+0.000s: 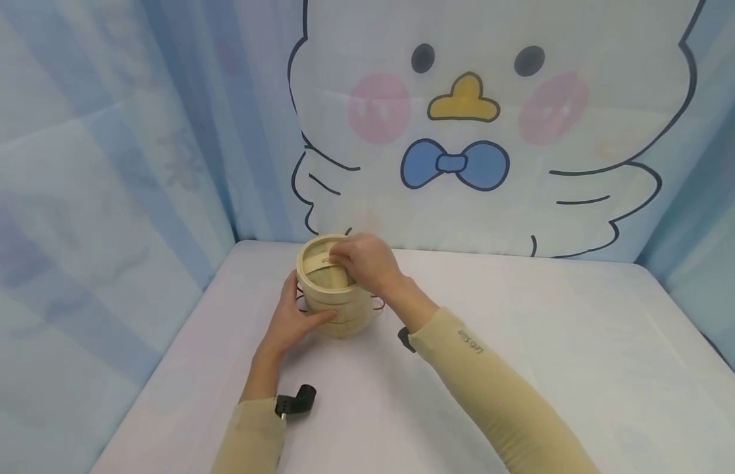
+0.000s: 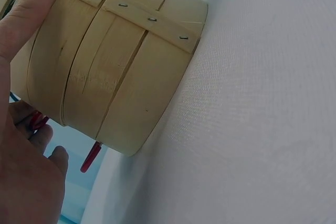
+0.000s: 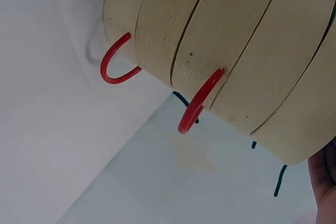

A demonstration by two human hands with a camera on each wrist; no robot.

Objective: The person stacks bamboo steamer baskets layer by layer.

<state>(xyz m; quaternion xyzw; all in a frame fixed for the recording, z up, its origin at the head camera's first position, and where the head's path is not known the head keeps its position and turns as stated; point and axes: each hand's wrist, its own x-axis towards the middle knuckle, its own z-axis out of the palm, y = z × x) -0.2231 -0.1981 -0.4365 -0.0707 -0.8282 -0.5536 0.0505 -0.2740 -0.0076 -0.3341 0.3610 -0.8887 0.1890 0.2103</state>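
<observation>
Both grips are on the bamboo steamer, which stands near the back left of the white surface. Left hand cups its side wall, thumb pressed flat along the stapled band. Right hand curls over the top rim, fingertips pinching what looks like the lid; the exact hold is hidden. Steadying the lower tiers with the left hand, clear of the red wire handles, should let the top part lift straight without tilting the stack.
</observation>
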